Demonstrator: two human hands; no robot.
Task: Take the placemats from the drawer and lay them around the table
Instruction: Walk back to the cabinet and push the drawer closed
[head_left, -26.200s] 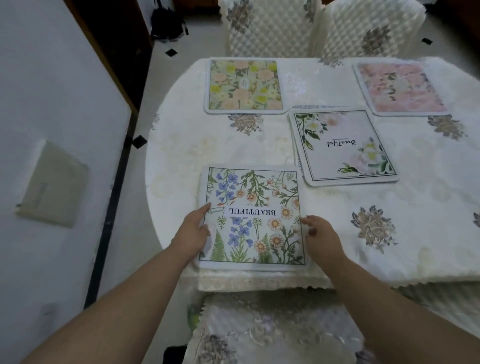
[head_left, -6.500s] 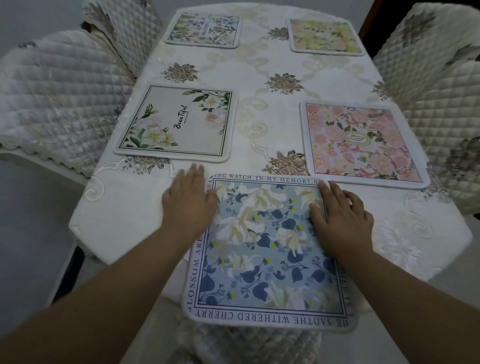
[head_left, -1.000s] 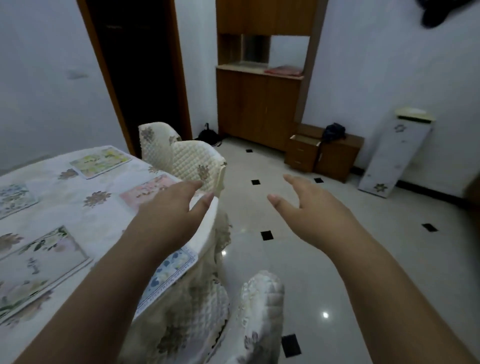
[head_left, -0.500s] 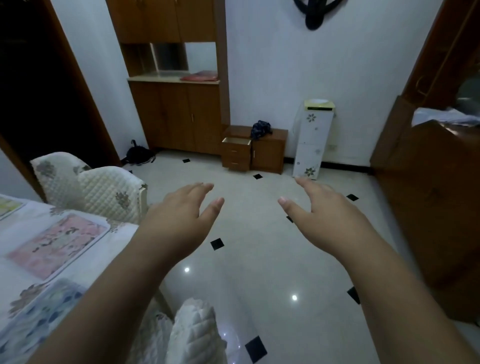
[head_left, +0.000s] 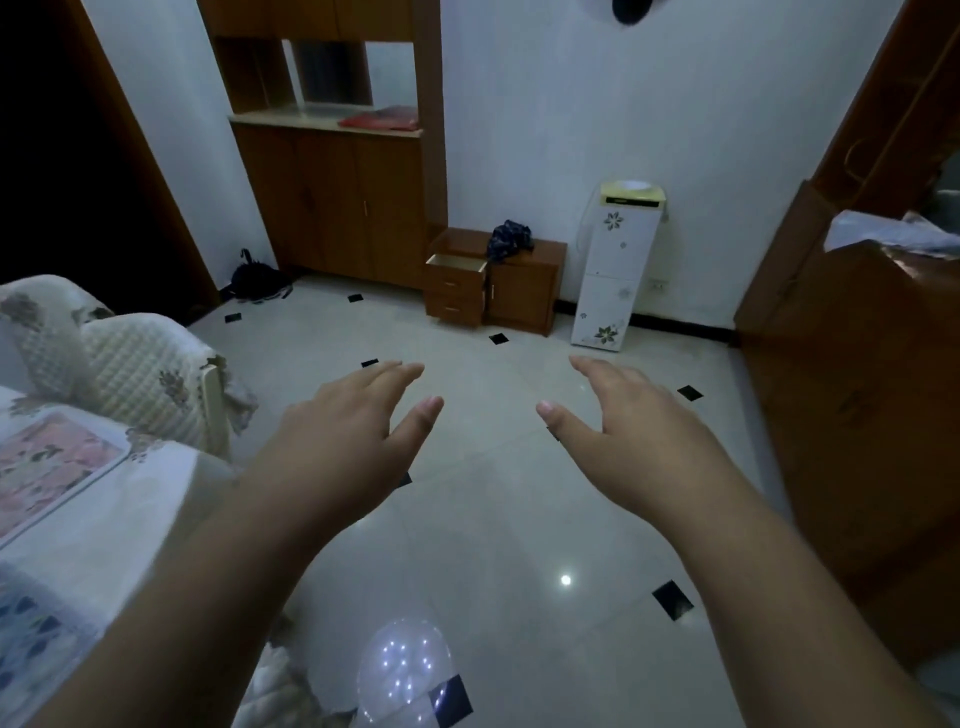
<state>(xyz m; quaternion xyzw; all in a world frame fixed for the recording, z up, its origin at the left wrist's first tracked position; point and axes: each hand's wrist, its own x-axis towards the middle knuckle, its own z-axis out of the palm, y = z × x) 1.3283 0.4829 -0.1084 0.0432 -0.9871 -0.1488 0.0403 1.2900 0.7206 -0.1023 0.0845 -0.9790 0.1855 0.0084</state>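
Pale glossy floor tiles (head_left: 498, 519) with small black diamond insets reflect a ceiling light. Against the white wall (head_left: 649, 93) stand a tall wooden cabinet (head_left: 337, 202), a low wooden nightstand (head_left: 519, 283) and a white floral water dispenser (head_left: 613, 265). A dark doorway (head_left: 78, 182) opens at left.

At the left edge the surface (head_left: 130, 499), under a white cloth, carries a pink floral mat (head_left: 47, 462) and, nearer, a blue one (head_left: 26, 639), apart from each other. The pale tiled floor (head_left: 498, 519) with small black diamonds bears a low cabinet (head_left: 498, 280) with its top drawer (head_left: 457, 262) pulled open.
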